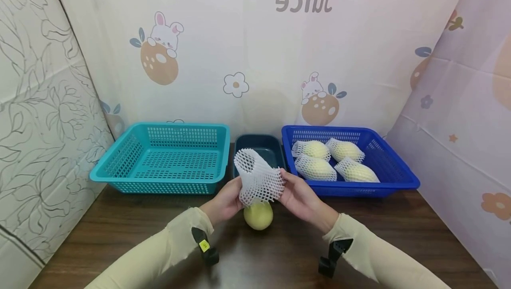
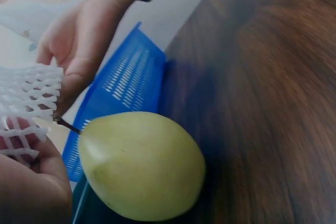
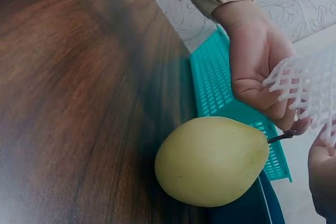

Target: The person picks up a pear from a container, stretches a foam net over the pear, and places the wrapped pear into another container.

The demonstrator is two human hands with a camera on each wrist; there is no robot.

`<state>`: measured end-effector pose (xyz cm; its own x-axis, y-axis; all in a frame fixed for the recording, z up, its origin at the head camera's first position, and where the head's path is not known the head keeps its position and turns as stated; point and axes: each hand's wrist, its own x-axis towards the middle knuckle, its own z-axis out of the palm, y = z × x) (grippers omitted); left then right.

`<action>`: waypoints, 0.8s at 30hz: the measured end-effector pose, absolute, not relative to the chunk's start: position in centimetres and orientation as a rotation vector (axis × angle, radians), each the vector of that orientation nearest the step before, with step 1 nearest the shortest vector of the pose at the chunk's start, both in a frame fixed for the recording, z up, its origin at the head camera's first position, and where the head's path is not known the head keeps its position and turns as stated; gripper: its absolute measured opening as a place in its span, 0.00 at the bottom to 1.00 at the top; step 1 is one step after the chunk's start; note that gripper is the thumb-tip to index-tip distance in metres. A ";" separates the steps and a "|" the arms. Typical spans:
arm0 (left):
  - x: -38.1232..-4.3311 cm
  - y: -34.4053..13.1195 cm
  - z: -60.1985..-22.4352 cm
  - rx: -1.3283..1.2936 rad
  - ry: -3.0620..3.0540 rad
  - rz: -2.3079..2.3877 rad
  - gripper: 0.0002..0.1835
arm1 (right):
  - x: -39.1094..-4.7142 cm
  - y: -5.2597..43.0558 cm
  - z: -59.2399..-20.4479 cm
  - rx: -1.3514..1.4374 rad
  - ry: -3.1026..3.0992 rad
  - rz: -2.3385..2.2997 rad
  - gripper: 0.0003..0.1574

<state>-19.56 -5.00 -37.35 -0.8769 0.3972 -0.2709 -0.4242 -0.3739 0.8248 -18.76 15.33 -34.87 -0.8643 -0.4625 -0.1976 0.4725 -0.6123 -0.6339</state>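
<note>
A white foam fruit net [image 1: 261,180] is stretched between both hands in the head view. The left hand [image 1: 226,200] grips its left edge, and the right hand [image 1: 301,196] holds its right edge. Just below the net's lower opening is a yellow-green pear [image 1: 258,216], its upper end partly hidden by the mesh. In the left wrist view the bare pear [image 2: 142,166] has its dark stem pointing toward the net [image 2: 29,95]. From the right wrist, the pear [image 3: 212,161] again appears outside the net, with fingertips close to its stem.
A teal basket [image 1: 159,187] stands at the back left. At the back right, a blue basket [image 1: 359,187] holds several pears in foam nets [image 1: 317,168]. Between them sits a small dark teal tray [image 1: 259,138], partly covered by the net. Patterned curtains enclose the wooden table [image 1: 159,236].
</note>
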 end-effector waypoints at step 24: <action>-18.0 -5.6 -40.6 -0.139 1.874 1.959 0.17 | -17.1 15.5 -39.6 0.065 1.262 -2.209 0.15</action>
